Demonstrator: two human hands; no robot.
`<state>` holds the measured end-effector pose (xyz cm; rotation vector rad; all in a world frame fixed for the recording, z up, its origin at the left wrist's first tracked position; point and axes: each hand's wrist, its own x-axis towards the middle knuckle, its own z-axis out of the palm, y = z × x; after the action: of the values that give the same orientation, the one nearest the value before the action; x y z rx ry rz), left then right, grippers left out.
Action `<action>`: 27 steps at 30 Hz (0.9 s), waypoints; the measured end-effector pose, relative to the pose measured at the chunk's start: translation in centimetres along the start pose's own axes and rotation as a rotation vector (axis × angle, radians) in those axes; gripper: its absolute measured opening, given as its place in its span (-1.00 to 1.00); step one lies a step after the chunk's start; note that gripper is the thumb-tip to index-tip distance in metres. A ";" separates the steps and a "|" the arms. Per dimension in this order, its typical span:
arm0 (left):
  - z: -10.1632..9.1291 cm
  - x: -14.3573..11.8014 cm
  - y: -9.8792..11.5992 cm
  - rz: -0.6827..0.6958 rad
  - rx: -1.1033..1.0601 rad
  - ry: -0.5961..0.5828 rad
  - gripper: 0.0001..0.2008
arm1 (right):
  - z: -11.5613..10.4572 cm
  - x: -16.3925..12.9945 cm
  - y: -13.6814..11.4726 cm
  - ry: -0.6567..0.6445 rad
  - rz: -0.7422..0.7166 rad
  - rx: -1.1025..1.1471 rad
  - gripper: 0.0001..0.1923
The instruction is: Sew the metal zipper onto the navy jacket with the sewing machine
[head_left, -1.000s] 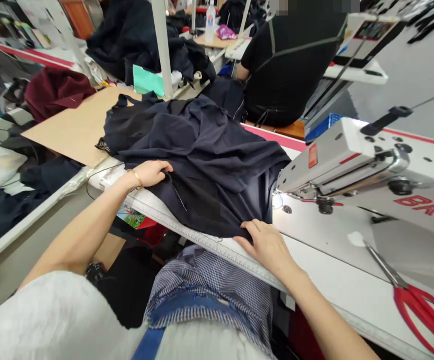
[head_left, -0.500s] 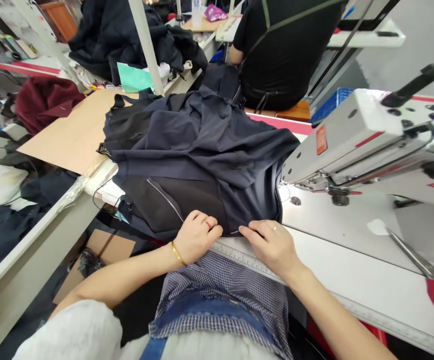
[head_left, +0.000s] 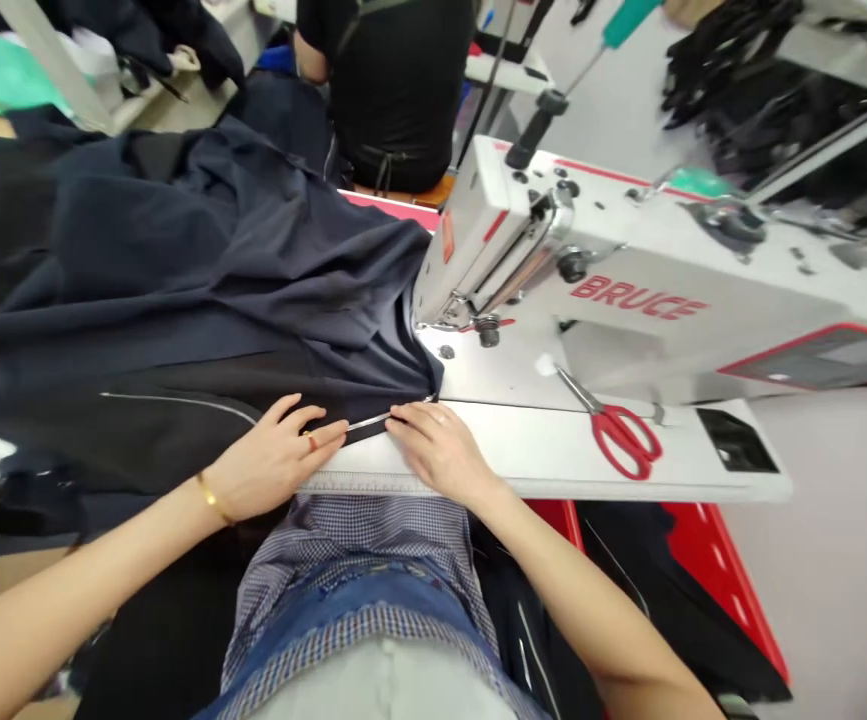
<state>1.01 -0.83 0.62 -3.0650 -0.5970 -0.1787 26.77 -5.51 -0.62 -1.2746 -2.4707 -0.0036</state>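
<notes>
A dark navy garment [head_left: 253, 250] with black panels lies spread over the sewing table, its folds reaching to the sewing machine [head_left: 478, 240]. Along its near edge, a short silvery zipper [head_left: 369, 421] shows between my two hands. My left hand [head_left: 279, 458] has thumb and forefinger together on the edge at the zipper's left end, the other fingers resting on the cloth. At the right end, the fingers of my right hand [head_left: 440, 450] close on the same edge. Farther left, a longer pale zipper line [head_left: 178, 400] curves across a black panel.
Red-handled scissors [head_left: 620, 430] rest on the table right of my right hand. A printed ruler strip [head_left: 369, 482] runs along the table's front edge. Below it on the right is a red bin [head_left: 710, 560] with dark cloth. A co-worker in black [head_left: 395, 90] sits beyond the table.
My view has swung right, bringing the whole machine and scissors into sight. My hands have spread a little farther apart along the garment's edge, with more of the short zipper showing between them.
</notes>
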 end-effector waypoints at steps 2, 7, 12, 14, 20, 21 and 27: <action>-0.1 0.1 -0.1 0.026 -0.043 -0.034 -0.63 | -0.9 -1.5 2.0 0.141 0.161 -0.091 -0.71; -0.3 0.4 0.3 -0.025 -0.105 -0.070 -0.66 | -3.3 -4.5 8.5 0.138 0.809 -0.459 -0.63; -0.2 0.6 0.5 -0.077 -0.147 -0.065 -0.56 | -2.5 -4.2 9.8 0.025 0.871 -0.459 -0.63; 0.0 0.4 0.4 -0.075 -0.164 -0.060 -0.55 | -1.9 -4.0 8.8 0.058 0.775 -0.387 -0.65; 0.2 0.3 0.0 -0.056 -0.187 -0.035 -0.59 | -2.4 -3.4 9.2 0.074 0.802 -0.287 -0.59; 0.1 0.4 0.0 -0.054 -0.182 -0.048 -0.60 | -2.8 -3.2 9.9 0.019 0.811 -0.257 -0.58; -0.3 0.5 -0.2 -0.050 -0.199 -0.118 -0.60 | -4.1 -2.3 15.7 -0.271 0.910 0.097 -0.49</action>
<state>1.35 -0.48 0.97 -3.2725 -0.7031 -0.0605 41.67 1.28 -0.05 -2.3364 -1.8156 0.5338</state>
